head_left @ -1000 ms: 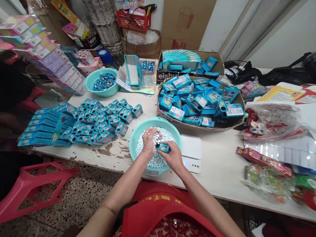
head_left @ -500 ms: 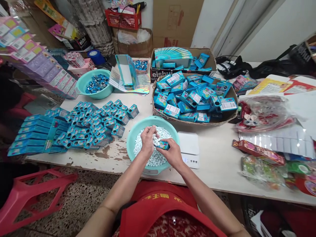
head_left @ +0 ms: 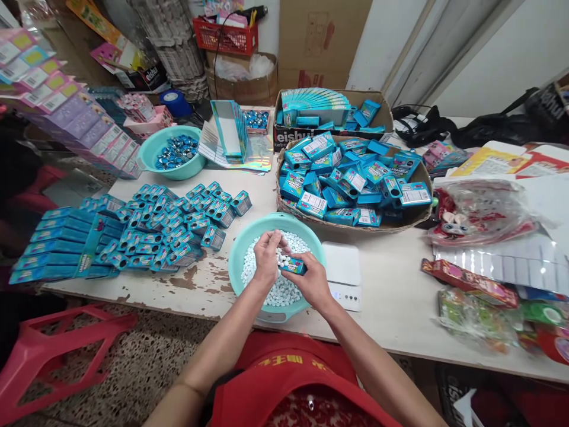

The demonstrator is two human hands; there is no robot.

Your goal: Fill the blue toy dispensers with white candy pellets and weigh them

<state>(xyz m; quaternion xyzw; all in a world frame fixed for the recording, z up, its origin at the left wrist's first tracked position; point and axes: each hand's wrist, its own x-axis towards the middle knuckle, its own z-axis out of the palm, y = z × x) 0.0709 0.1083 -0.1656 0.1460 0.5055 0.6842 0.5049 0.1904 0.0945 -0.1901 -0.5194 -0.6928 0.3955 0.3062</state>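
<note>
The small blue box (head_left: 294, 266) showed a dark hole a second ago; now white pellets (head_left: 283, 260) cover it, seemingly going in! Left hand (head_left: 267, 258) cups pellets, right hand (head_left: 313, 280) grips the box, over the bowl (head_left: 276, 315), just below centre frame.

Soft light, dim left, stretched edges

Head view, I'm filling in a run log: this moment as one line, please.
right hand: holding blue box; left hand: cupping white pellets at box end; below: bowl of pellets; beside bowl: scale
</note>
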